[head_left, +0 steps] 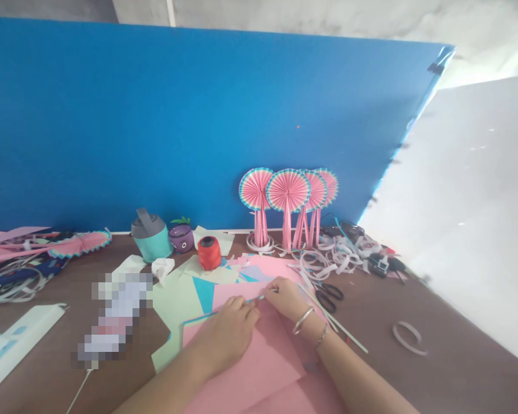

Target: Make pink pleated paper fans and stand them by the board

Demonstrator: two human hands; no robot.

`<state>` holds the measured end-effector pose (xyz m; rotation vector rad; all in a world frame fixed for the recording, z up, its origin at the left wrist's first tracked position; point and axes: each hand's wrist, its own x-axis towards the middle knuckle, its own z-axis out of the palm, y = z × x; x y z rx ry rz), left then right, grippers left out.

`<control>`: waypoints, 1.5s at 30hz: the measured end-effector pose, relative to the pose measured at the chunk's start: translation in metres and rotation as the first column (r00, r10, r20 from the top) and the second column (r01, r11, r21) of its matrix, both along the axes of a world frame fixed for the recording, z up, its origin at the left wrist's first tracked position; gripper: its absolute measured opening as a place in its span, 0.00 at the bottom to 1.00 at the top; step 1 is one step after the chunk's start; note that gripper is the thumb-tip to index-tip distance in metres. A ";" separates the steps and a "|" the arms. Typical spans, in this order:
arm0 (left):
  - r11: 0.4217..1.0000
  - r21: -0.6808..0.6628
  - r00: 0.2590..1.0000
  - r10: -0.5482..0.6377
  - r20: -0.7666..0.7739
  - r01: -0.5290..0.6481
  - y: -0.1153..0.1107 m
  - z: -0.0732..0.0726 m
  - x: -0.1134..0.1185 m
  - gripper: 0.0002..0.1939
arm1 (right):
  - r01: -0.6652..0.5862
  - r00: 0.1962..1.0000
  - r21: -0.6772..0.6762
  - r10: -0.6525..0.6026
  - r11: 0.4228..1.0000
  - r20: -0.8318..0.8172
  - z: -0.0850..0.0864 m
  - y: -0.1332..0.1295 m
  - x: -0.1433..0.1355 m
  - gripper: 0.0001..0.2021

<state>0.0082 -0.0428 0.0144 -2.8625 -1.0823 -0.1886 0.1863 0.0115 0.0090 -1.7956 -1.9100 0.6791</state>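
Note:
Pink paper sheets (259, 356) lie in front of me, with a blue and pale green edge along their far left side. My left hand (233, 330) rests on the top sheet near its far edge, fingers bent together and pressing on the paper. Just right of it, my right hand (282, 296) pinches a small pale strip (260, 298) at that edge. Its wrist wears a silver bangle (304, 319). Beneath the pink paper, pale green sheets (176, 299) spread to the left.
Pink pleated round fans (288, 191) stand against the blue board (155, 126). Black scissors (329, 297) lie right of my hands, near tangled white strips (343, 256). A red thread spool (209, 253), a purple cup (181, 237) and a teal container (152, 237) stand behind.

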 end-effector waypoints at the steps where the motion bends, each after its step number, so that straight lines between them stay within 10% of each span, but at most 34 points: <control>1: 1.000 0.015 1.000 -0.004 -0.012 0.004 0.000 0.000 0.001 0.15 | -0.004 1.000 0.002 0.004 1.000 0.013 0.000 0.000 0.001 0.09; 45: 1.000 0.029 1.000 -0.004 0.030 0.003 0.000 -0.011 -0.002 0.19 | -0.084 0.995 0.015 0.083 0.996 0.059 0.000 0.010 0.023 0.08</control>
